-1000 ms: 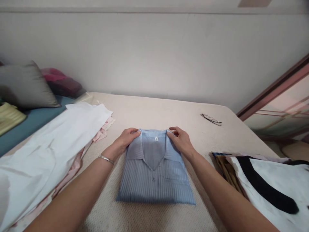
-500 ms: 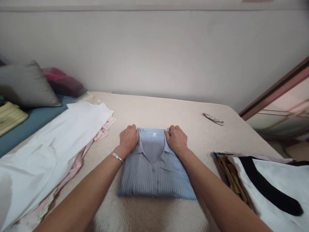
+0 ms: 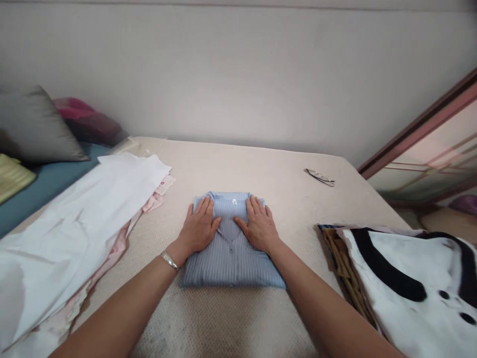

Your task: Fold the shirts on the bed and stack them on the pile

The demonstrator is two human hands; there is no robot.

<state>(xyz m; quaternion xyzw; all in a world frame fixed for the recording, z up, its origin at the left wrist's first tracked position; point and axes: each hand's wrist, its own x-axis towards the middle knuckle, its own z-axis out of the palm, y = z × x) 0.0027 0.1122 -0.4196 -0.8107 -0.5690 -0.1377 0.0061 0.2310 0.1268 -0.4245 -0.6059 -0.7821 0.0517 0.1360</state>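
Observation:
A blue striped shirt (image 3: 234,266), folded into a neat rectangle, lies face up with its collar at the far end. A white label and a button show on it. Flat on the collar's left side rests my left hand (image 3: 199,226), fingers stretched out and a silver bracelet on the wrist. My right hand (image 3: 260,223) lies flat on the collar's right side, its thumb pointing inward. Neither hand grips the cloth.
White and pink garments (image 3: 93,199) lie spread at the left. On the right is a stack of folded clothes (image 3: 402,258), a white and black one on top. Eyeglasses (image 3: 319,177) rest on the cream-covered surface (image 3: 238,164), with a grey cushion (image 3: 40,129) at the far left.
Both hands have let go of the collar's corners and now lie flat on the shirt with fingers extended. The view has shifted slightly.

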